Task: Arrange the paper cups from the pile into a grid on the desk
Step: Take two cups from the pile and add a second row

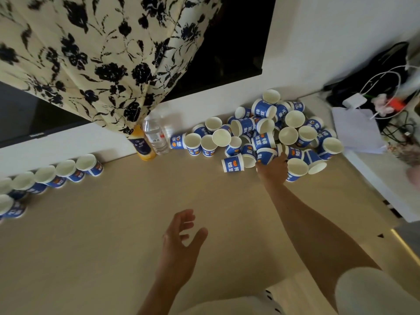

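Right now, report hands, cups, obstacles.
Right hand at the cup pile, grip unclear. Left hand open, empty. Row of cups standing left. Bottles between row and pile.

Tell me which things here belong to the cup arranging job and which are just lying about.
Job: pile of paper cups, row of placed cups, desk, right hand at the pile, left hand open.
Lying about: water bottle, orange bottle, curtain, white charger, papers.

The desk (113, 223) bears a cup pile (268, 137), a row of upright cups (66, 170), a water bottle (155, 137) and an orange bottle (141, 148).
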The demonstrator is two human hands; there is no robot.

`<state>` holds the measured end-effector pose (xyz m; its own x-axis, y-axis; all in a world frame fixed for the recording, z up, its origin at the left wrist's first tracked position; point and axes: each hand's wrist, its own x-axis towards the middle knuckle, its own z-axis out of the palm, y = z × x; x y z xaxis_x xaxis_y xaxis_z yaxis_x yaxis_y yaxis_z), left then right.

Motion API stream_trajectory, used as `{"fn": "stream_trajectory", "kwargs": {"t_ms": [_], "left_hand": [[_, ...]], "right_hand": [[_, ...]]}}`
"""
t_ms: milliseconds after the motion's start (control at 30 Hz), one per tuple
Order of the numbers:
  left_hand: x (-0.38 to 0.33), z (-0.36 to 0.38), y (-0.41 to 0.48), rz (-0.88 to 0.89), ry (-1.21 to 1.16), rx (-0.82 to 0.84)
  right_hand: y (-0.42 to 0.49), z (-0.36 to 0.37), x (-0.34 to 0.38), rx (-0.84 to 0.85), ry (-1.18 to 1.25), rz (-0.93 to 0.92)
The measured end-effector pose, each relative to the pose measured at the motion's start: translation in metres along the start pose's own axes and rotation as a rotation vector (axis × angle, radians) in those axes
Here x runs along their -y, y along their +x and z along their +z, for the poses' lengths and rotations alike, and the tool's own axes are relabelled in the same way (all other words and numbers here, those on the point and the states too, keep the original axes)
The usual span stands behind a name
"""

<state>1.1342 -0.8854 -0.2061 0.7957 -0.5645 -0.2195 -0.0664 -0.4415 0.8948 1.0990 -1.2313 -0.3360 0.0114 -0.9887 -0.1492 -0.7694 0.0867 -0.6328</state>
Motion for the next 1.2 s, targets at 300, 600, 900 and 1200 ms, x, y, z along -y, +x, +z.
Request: {"fn": "stream_trajectory", "kwargs": {"t_ms": [300, 600, 900, 1200], "left_hand": [[-0.020, 0.017, 0.036, -0.032, -0.049, 0.014], [-0.048, 0.033, 0.066, -0.028, -0.101, 0.047], [-0.043, 0.033, 0.070, -0.002, -0.114, -0.080], [-0.022, 0.037, 0.053, -0.036, -0.146, -0.059]], "right_hand": [[-0.110, -0.024, 0.010, 0.250, 0.617, -0.209], [-0.197, -0.065, 0.018, 0.454, 0.670, -0.479], [-0.112, -0.086, -0.008, 0.378, 0.589, -0.438], [0.025, -0.065, -0.063, -0.070, -0.020, -0.025]]}}
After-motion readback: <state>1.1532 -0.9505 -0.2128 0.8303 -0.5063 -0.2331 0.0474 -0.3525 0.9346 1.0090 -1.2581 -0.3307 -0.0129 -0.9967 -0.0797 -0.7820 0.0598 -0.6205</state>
